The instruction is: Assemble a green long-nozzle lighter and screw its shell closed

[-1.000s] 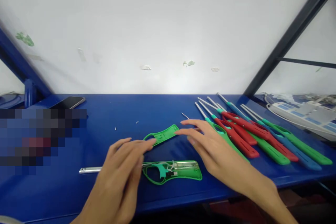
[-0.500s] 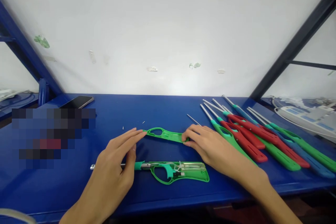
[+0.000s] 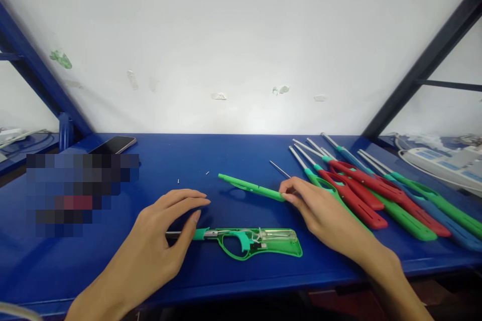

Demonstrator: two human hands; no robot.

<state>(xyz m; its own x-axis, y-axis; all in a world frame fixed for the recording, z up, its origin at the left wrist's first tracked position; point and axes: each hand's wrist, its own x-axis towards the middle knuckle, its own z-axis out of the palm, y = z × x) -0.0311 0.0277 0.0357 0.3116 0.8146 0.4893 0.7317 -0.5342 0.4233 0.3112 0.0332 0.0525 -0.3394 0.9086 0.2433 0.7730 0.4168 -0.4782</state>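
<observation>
A green lighter casing half (image 3: 256, 189) is tilted edge-on above the blue table, its right end pinched between the thumb and fingers of my right hand (image 3: 320, 210). My left hand (image 3: 161, 235) hovers with thumb and fingers apart, holding nothing, over the metal tube of an opened lighter (image 3: 259, 243). That lighter lies flat near the table's front, its inside facing up. Its clear fuel tank (image 3: 278, 234), teal trigger (image 3: 244, 242) and thin wires show. Part of its tube is hidden by my left hand.
Several red, green and blue long lighters (image 3: 361, 180) lie in a pile on the right. A thin metal rod (image 3: 279, 168) lies behind my right hand. Two tiny screws (image 3: 178, 181) sit further back. A phone (image 3: 115, 144) and a blurred patch are at left.
My right hand has lifted and turned the casing half from flat to edge-on, moving it slightly right. My left hand has come away from its left end.
</observation>
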